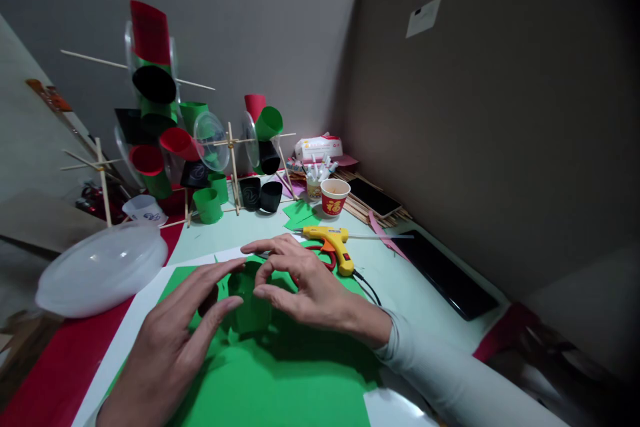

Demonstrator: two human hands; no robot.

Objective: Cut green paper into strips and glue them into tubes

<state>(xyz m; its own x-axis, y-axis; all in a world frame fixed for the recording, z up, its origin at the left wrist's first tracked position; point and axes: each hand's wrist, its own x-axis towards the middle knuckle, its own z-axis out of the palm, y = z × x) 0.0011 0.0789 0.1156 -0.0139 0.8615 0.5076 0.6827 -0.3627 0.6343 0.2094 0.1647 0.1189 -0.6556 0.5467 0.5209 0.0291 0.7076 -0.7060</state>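
Note:
A green paper-covered cup (250, 313) stands on a large green sheet (280, 387) in front of me. My left hand (175, 327) curves round the cup's left side, thumb in front and fingers near the rim. From the right, my right hand (300, 280) bends its thumb and index finger at the rim, its other fingers reaching over the top. Just beyond that hand lies a yellow glue gun (327, 235) with an orange trigger and a clear glue stick in its back. Red-handled scissors (325, 255) are partly hidden under the gun and hand.
Wooden stick frames carry red, green and black cups (155, 87) at the back left. A translucent bowl-shaped piece (105, 270) lies at left. Behind the gun are a red-and-white paper cup (335, 199) and green scraps (303, 213). A black tablet-like slab (450, 277) rests at right.

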